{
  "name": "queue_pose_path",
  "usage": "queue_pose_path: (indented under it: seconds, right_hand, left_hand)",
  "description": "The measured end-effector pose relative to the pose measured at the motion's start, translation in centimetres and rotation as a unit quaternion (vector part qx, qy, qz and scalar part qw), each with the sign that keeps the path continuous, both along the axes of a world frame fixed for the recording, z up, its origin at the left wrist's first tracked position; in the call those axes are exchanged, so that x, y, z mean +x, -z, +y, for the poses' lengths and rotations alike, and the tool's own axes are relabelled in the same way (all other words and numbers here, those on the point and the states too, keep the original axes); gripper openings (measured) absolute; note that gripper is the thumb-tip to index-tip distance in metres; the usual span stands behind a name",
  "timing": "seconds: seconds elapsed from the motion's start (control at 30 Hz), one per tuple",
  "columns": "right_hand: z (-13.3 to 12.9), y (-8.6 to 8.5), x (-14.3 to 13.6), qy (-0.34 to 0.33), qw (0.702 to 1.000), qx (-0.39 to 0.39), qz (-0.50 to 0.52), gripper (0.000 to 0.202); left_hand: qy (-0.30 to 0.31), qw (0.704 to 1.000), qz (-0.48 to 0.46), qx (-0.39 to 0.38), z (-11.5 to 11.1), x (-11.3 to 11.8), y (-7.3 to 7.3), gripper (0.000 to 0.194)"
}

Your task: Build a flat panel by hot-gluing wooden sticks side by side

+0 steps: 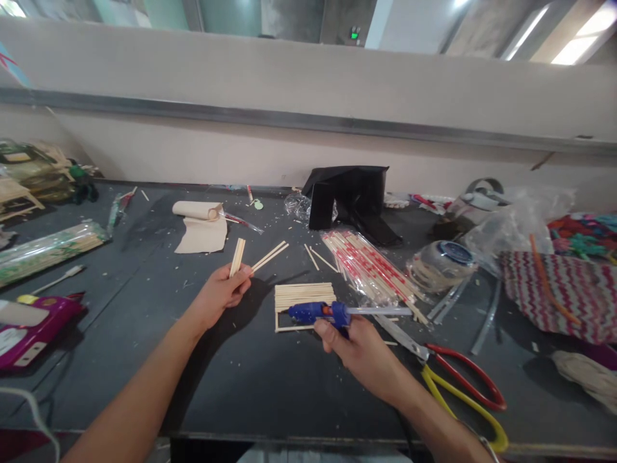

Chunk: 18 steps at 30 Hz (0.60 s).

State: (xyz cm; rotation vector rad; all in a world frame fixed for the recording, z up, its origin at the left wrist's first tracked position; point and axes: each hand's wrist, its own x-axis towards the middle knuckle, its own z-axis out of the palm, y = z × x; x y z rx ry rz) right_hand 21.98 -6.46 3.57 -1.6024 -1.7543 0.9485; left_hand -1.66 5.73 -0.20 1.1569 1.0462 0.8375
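Observation:
Wrapped round the handle of a blue glue gun [308, 312], my right hand [349, 341] holds it level over a small panel of wooden sticks [303, 293]. A clear glue stick [380, 311] juts from the gun's back end. The panel lies flat; its rows are laid side by side at the far part, and a gap shows at the near edge. My left hand [224, 292] is closed on a few short wooden sticks [237, 256], held upright left of the panel. More thin sticks [270, 256] fan out just beyond its fingertips; whether the hand touches them I cannot tell.
Right of the panel lie packed chopsticks [366, 263], scissors with red and yellow handles [463, 379] and a clear jar [438, 263]. A black folded piece [347, 199] stands behind. Cloth roll [200, 225], skewer pack [53, 251] and purple power strip [38, 328] lie left.

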Motion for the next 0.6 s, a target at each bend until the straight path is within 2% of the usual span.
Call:
queue_pose_path:
  seconds: [0.17, 0.33, 0.43, 0.6]
  right_hand:
    - [-1.8, -0.3, 3.2, 0.085, 0.996, -0.010, 0.019, 0.043]
    - [-3.6, 0.8, 6.5, 0.154, 0.987, -0.032, -0.027, 0.048]
    - [-4.2, 1.6, 7.1, 0.177, 0.982, -0.048, -0.042, 0.050]
    - [-4.0, 2.5, 7.0, 0.189, 0.980, -0.065, -0.013, 0.049]
  left_hand:
    - [-0.002, 1.000, -0.005, -0.003, 0.0, 0.0, -0.1, 0.022]
    - [-0.006, 1.000, 0.004, -0.006, 0.1, 0.0, 0.0, 0.024]
    - [-0.002, 1.000, 0.008, -0.006, 0.1, 0.0, 0.0, 0.025]
    - [-0.002, 1.000, 0.006, -0.005, 0.1, 0.0, 0.0, 0.026]
